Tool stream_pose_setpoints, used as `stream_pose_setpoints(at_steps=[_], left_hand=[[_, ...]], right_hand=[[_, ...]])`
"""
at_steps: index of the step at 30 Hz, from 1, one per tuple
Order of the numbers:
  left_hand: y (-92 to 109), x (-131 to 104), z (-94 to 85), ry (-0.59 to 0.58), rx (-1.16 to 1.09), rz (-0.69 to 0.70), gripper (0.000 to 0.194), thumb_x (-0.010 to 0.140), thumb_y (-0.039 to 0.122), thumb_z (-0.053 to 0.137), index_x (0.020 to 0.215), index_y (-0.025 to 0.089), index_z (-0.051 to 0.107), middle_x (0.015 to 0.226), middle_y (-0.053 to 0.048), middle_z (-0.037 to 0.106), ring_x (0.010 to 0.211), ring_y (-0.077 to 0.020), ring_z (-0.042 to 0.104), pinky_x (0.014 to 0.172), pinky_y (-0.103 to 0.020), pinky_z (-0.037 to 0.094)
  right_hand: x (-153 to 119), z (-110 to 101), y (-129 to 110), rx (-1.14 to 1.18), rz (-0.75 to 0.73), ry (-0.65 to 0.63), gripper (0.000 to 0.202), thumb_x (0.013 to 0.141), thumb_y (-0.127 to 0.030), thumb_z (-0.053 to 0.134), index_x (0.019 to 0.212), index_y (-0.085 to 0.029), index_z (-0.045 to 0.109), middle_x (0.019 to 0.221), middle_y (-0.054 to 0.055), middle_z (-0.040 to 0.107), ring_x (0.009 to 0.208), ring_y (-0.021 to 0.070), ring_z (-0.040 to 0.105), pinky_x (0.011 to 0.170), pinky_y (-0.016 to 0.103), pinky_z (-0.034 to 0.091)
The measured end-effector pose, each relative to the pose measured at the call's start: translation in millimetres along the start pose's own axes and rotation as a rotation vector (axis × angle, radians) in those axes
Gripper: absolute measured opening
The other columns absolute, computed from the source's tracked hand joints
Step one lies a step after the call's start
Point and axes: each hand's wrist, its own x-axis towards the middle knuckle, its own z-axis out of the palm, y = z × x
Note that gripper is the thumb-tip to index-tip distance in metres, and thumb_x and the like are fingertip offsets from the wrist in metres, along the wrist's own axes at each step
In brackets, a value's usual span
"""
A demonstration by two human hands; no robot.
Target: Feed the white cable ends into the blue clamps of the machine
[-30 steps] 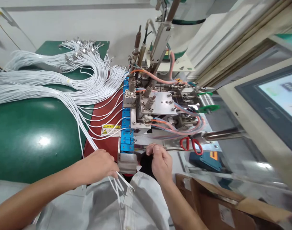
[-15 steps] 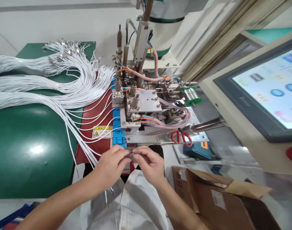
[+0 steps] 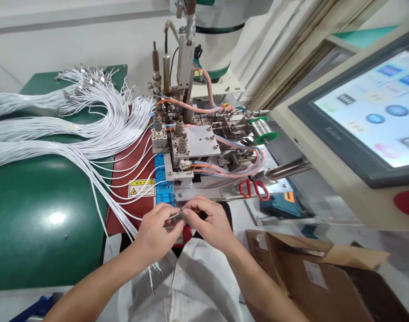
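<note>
Holding a white wire (image 3: 174, 215) between thumb and forefinger, the left hand (image 3: 156, 232) is closed to a pinch, the short visible length pointing toward the right hand (image 3: 209, 222). The right hand is likewise drawn to a pinch, thumb and forefinger meeting at the tip of that wire (the tip itself is too small to make out in detail). The wire is located in front of the person's body, just below the row of blue clamps (image 3: 164, 188) at the near edge of the machine (image 3: 200, 139). Several loose wire ends (image 3: 152, 281) hang below the left wrist, over the person's pale clothing. A large bundle of white wires (image 3: 33, 154) lies across the green counter (image 3: 40, 219), with single strands fanning over a red panel (image 3: 124, 166) to the blue clamps. A warning label (image 3: 142, 188) is fixed to the red panel, partly crossed by a strand. On the machine's right side, a spool (image 3: 262, 129) with green flanges is mounted, and red-handled scissors (image 3: 247, 188) rest near the front edge. A lit screen (image 3: 375, 112) stands to the right, with a red button (image 3: 407, 203) below it. A cardboard box (image 3: 313, 275) with raised flaps sits beneath, to the lower right.
</note>
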Motion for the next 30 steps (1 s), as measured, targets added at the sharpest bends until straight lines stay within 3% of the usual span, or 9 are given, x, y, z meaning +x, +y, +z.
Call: stream_pose_setpoints(at_steps=[5, 9, 12, 19, 26, 30], left_hand=[[-4, 0, 2.3, 0.071, -0.034, 0.079, 0.015, 0.083, 0.018, 0.051, 0.087, 0.018, 0.065, 0.079, -0.004, 0.065, 0.072, -0.0128, 0.061, 0.069, -0.024, 0.050], [-6, -1, 1.7, 0.060, -0.173, -0.083, 0.013, 0.082, 0.021, 0.053, 0.084, 0.018, 0.066, 0.077, -0.003, 0.064, 0.067, -0.0121, 0.060, 0.063, -0.022, 0.050], [-7, -1, 1.1, 0.030, -0.200, -0.159, 0.013, 0.081, 0.024, 0.053, 0.081, 0.018, 0.065, 0.074, -0.002, 0.063, 0.065, -0.0125, 0.059, 0.060, -0.023, 0.049], [-7, 0, 1.1, -0.007, -0.186, -0.153, 0.013, 0.082, 0.023, 0.051, 0.077, 0.019, 0.063, 0.071, -0.001, 0.061, 0.064, -0.0120, 0.057, 0.062, -0.023, 0.048], [-8, -4, 7.0, 0.047, -0.209, -0.203, 0.012, 0.082, 0.022, 0.049, 0.079, 0.017, 0.060, 0.072, -0.001, 0.059, 0.066, -0.0121, 0.055, 0.062, -0.023, 0.046], [-9, -5, 6.6, 0.045, -0.242, -0.215, 0.014, 0.084, 0.024, 0.048, 0.080, 0.017, 0.060, 0.072, -0.001, 0.059, 0.066, -0.0124, 0.055, 0.062, -0.023, 0.046]], right_hand=[[0, 4, 1, 0.136, 0.097, 0.010, 0.015, 0.078, -0.025, 0.054, 0.067, -0.018, 0.060, 0.061, -0.001, 0.055, 0.056, 0.0113, 0.050, 0.056, 0.024, 0.041], [-5, 15, 7, 0.352, 0.189, 0.068, 0.014, 0.080, -0.027, 0.052, 0.075, -0.017, 0.062, 0.071, 0.002, 0.059, 0.065, 0.0133, 0.055, 0.060, 0.025, 0.044], [-7, 19, 7, 0.315, 0.140, 0.117, 0.009, 0.075, -0.023, 0.057, 0.073, -0.017, 0.064, 0.072, 0.003, 0.060, 0.065, 0.0137, 0.056, 0.059, 0.026, 0.045], [-3, 18, 2, 0.186, 0.085, 0.118, 0.009, 0.073, -0.017, 0.056, 0.065, -0.018, 0.061, 0.063, 0.000, 0.056, 0.056, 0.0109, 0.050, 0.054, 0.023, 0.042], [-7, 35, -1, 0.357, 0.204, 0.217, 0.010, 0.074, -0.022, 0.053, 0.066, -0.017, 0.055, 0.067, 0.000, 0.053, 0.061, 0.0116, 0.050, 0.056, 0.024, 0.043], [-5, 37, -1, 0.450, 0.266, 0.185, 0.010, 0.073, -0.024, 0.055, 0.066, -0.017, 0.056, 0.065, 0.000, 0.053, 0.057, 0.0109, 0.050, 0.054, 0.024, 0.044]])
